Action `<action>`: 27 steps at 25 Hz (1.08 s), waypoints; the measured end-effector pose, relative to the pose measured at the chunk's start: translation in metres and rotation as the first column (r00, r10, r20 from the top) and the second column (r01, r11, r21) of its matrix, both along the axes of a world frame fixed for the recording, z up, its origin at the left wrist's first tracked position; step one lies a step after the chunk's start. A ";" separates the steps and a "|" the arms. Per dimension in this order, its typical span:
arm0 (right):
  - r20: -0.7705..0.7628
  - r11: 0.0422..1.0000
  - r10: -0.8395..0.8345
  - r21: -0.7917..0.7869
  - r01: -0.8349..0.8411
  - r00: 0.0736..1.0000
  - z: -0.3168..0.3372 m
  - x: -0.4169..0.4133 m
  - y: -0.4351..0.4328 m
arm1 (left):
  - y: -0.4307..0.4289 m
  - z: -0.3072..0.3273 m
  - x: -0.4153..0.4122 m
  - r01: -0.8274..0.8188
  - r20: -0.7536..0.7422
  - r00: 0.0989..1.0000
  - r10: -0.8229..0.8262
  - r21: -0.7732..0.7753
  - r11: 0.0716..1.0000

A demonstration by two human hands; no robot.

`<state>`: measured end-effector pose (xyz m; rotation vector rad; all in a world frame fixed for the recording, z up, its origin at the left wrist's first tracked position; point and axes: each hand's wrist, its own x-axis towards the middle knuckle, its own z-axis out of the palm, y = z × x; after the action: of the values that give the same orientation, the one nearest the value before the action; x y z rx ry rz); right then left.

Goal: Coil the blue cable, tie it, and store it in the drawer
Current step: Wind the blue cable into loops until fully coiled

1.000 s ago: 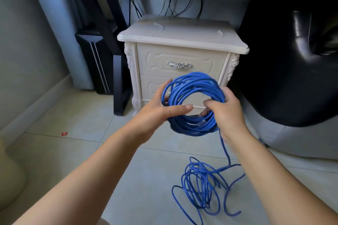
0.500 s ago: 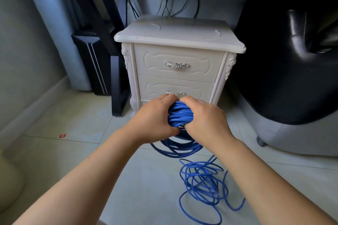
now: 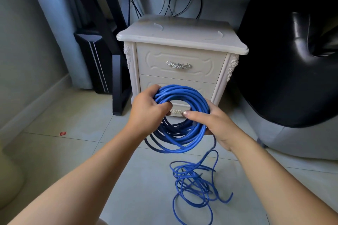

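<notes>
A round coil of blue cable [image 3: 184, 95] hangs in the air in front of a cream nightstand [image 3: 181, 42]. My left hand [image 3: 148, 109] grips the coil's left side, fingers curled through the ring. My right hand [image 3: 212, 122] holds the right side, thumb stretched across the front. From the coil a strand drops to a loose tangle of the same cable [image 3: 193, 182] on the floor. The nightstand has two shut drawers; the upper drawer [image 3: 179, 60] has a silver handle, and the lower drawer [image 3: 206, 89] is partly hidden behind the coil.
A black chair [image 3: 285, 71] stands to the right of the nightstand. A dark desk leg [image 3: 117, 82] and a black computer case [image 3: 95, 60] stand to its left. Black wires [image 3: 172, 3] hang behind. A small red scrap [image 3: 63, 133] lies on the tiled floor.
The coil, squeezed together low between both hands half a second ago, is raised and spread into a round ring again. More cable has left the floor tangle.
</notes>
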<state>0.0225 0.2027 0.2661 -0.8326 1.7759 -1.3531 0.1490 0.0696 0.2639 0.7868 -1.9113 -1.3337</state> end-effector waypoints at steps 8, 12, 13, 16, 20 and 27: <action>0.147 0.994 0.035 -0.105 -0.020 0.988 -0.007 0.003 -0.005 | 0.002 0.006 -0.003 -0.149 -0.192 0.957 0.218 0.320 0.936; 0.285 0.974 0.018 -0.223 0.048 0.958 -0.007 0.012 -0.012 | 0.011 0.004 -0.009 -0.200 -0.243 0.907 0.346 0.473 0.858; 0.347 0.966 0.011 -0.245 0.079 0.938 -0.007 0.013 -0.014 | 0.014 0.003 -0.010 -0.208 -0.243 0.896 0.373 0.511 0.834; 0.436 0.940 -0.108 -0.248 0.234 0.893 -0.013 0.016 -0.022 | 0.025 -0.002 -0.015 -0.163 -0.255 0.894 0.369 0.581 0.797; 0.385 0.857 -0.374 -0.205 0.474 0.844 -0.016 0.005 -0.025 | 0.031 -0.007 -0.019 0.066 -0.223 0.972 0.074 0.560 0.826; -0.371 0.950 -0.294 -0.212 0.229 0.881 -0.017 -0.002 -0.019 | -0.002 0.002 -0.005 0.280 -0.049 0.960 -0.276 0.119 0.953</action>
<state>0.0203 0.1833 0.2493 -1.0442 2.1791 -1.6074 0.1435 0.0678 0.2657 0.5650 -1.9824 -1.6387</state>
